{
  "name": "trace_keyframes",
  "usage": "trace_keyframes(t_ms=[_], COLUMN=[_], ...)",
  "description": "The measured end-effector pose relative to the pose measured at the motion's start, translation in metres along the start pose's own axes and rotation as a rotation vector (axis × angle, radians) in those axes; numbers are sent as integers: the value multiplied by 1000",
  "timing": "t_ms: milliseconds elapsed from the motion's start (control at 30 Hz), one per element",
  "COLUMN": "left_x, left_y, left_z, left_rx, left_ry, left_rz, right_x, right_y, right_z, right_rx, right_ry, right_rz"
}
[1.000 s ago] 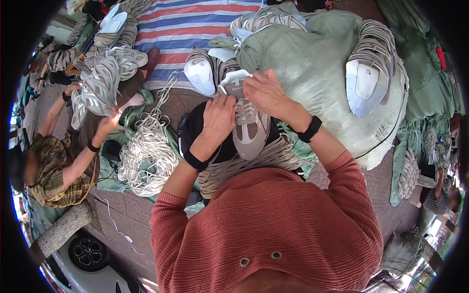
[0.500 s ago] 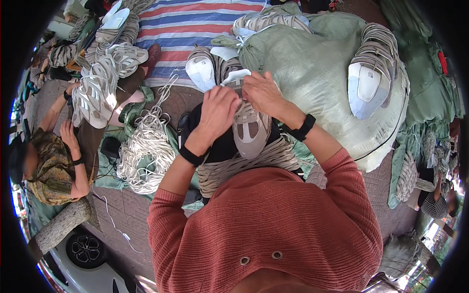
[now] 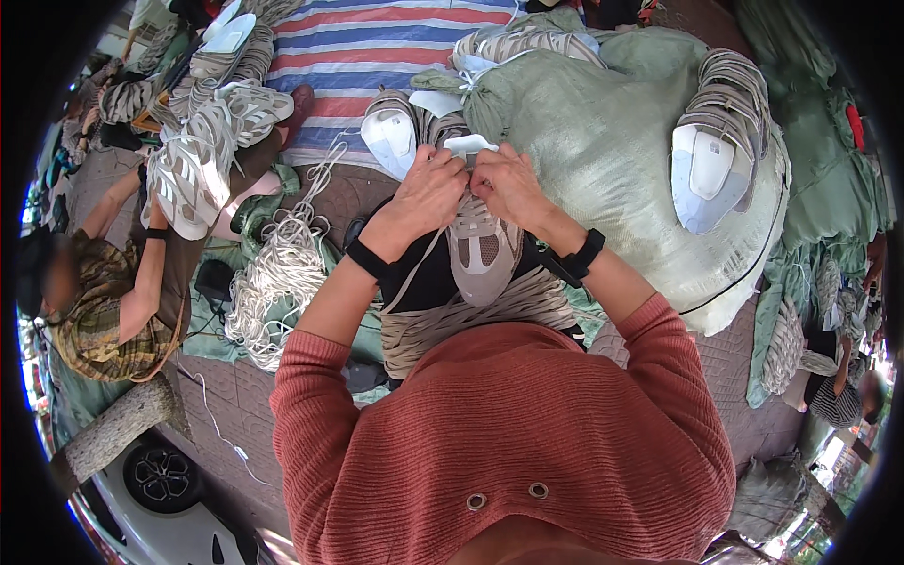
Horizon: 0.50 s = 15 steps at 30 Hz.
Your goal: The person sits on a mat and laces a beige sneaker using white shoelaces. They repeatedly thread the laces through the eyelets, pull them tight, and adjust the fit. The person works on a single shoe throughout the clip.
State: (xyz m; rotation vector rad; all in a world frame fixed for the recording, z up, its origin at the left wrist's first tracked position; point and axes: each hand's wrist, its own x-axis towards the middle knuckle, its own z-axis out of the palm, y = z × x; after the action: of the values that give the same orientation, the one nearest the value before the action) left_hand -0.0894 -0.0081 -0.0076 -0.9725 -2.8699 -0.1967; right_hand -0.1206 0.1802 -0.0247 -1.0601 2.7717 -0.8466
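Note:
A grey-beige shoe upper [image 3: 485, 254] with a mesh toe rests toe-down over my dark-clad lap. My left hand [image 3: 431, 190] is closed at its lacing edge, with a pale shoelace [image 3: 424, 259] hanging below the wrist side. My right hand [image 3: 511, 188] is closed too, fingers pinching the opposite edge of the upper near the tongue. The fingertips of both hands nearly meet, hiding the eyelets between them. A white insole-like piece [image 3: 469, 144] shows just beyond the fingers. A bundle of beige laces or uppers [image 3: 476, 315] lies across my lap, partly covered by my red sweater.
A heap of white laces [image 3: 282, 292] lies at left on green cloth. Stacked uppers [image 3: 388, 132] stand ahead; another stack [image 3: 711, 160] rests on a full pale-green sack [image 3: 603, 122]. A co-worker [image 3: 113, 311] sits at left, beside more uppers [image 3: 193, 174]. A striped sheet [image 3: 377, 56] spreads beyond.
My hands have drawn together over the upper's lacing, the left moving right and up. A lace now hangs by my left wrist. The co-worker's arm has moved up to the uppers.

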Motion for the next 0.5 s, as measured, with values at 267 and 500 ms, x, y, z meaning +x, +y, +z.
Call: trace_keyframes(t_ms=[267, 500], left_x=[-96, -404], left_y=[-31, -54], left_z=[-47, -17], left_rx=[179, 402], left_ry=[196, 120], left_rz=[-173, -993], right_x=[-19, -36], right_y=[-19, -32], right_z=[-13, -5], right_rx=[-52, -229], right_ry=[131, 123], right_rz=[-215, -460])
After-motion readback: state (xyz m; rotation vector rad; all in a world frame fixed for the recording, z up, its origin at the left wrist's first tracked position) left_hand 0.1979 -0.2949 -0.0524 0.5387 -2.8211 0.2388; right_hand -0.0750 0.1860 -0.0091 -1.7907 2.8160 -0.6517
